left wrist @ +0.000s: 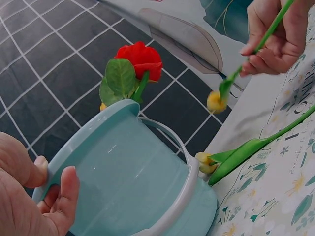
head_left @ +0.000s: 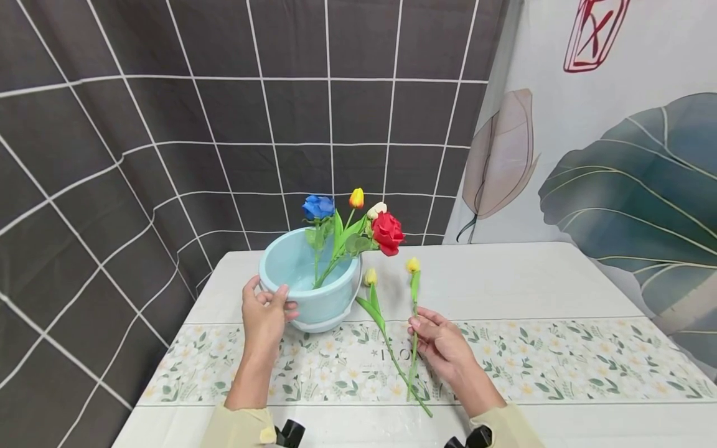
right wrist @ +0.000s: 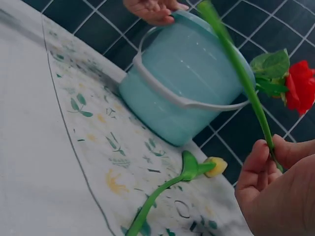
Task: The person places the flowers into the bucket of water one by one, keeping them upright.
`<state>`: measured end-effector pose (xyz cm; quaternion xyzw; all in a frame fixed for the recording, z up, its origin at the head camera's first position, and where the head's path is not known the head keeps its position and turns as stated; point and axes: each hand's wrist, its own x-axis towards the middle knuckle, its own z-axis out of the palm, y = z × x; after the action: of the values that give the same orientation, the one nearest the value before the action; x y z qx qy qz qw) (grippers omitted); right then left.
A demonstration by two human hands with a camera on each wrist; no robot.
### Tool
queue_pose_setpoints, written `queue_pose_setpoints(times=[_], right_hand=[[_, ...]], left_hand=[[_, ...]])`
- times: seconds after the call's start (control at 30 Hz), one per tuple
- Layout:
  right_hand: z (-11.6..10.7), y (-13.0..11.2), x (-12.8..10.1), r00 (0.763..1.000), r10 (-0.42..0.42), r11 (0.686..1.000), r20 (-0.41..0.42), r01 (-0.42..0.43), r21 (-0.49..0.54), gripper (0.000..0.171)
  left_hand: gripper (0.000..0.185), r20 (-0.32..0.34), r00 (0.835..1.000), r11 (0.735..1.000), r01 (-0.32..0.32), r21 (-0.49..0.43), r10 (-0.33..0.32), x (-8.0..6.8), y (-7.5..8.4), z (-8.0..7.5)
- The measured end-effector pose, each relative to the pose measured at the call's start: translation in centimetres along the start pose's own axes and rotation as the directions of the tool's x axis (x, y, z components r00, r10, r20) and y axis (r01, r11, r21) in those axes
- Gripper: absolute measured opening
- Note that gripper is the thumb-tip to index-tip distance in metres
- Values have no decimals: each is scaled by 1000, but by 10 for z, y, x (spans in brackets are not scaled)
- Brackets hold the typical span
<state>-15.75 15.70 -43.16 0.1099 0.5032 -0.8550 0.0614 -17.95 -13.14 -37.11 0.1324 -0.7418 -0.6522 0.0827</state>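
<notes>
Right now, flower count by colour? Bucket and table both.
Blue rose: 1
Red rose: 1
Orange tulip: 1
White bud: 1
Yellow tulips: 2, one on the table, one in the right hand
Total: 6

Pale blue bucket (head_left: 313,292), red rose (head_left: 388,233), blue rose (head_left: 317,206), yellow tulips (head_left: 412,266), floral-banded white tablecloth (head_left: 560,361), dark grid backdrop (head_left: 168,124).
</notes>
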Motion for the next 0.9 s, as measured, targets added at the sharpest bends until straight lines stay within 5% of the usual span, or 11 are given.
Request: queue_pose_setpoints(times=[0.5, 0.9], right_hand=[[19, -39, -8, 953, -221, 970, -207, 236, 53, 34], [55, -65, -1, 871, -413, 884, -266, 454, 114, 31]], left_hand=[[70, 1, 1000, 999, -18, -28, 18, -1, 1, -2], [70, 21, 1000, 989, 0, -145, 3, 0, 3, 0]])
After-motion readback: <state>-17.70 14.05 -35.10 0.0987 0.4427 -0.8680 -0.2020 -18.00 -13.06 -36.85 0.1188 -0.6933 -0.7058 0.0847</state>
